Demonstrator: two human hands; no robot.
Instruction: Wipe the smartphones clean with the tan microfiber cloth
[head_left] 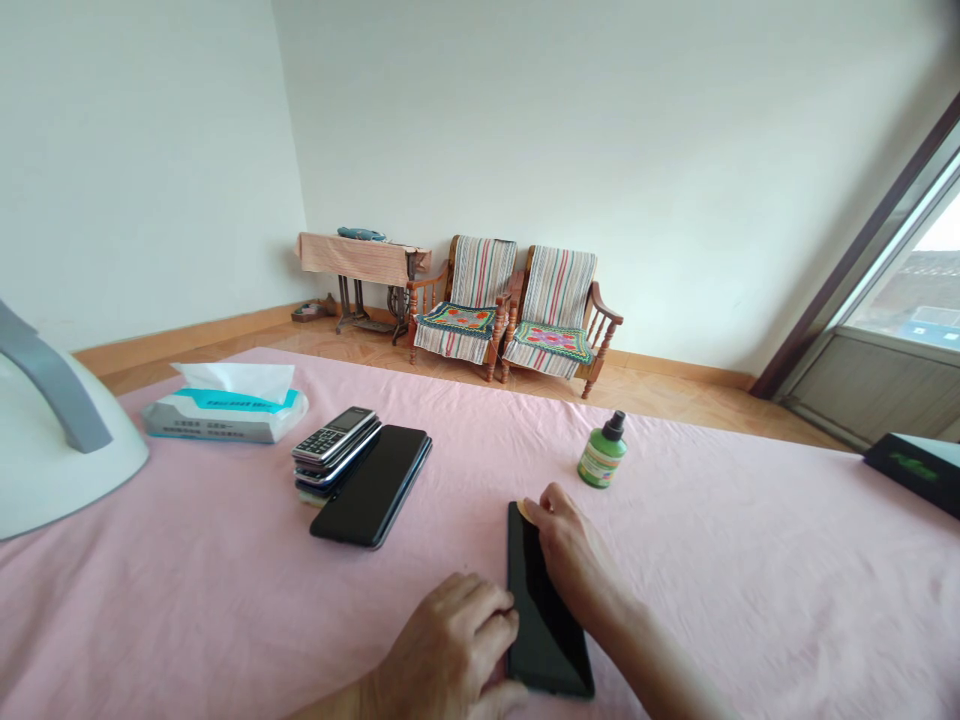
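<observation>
A black smartphone (544, 620) lies screen up on the pink cloth (720, 560), right in front of me. My left hand (457, 645) grips its left edge, fingers curled, the thumb near the bottom corner. At the top end, my right hand (566, 540) presses a small pale-yellow pad (527, 511) onto the screen with closed fingers; most of the pad is hidden under them. A green spray bottle (602, 455) with a black top stands upright just beyond my right hand.
Left of centre, a stack of keypad phones (337, 435) sits beside stacked black smartphones (375, 485). Farther left are a tissue pack (225, 405) and a white appliance with a grey handle (60, 440). A black box (915, 470) lies at the right edge. Two wooden chairs (555, 340) stand beyond the table.
</observation>
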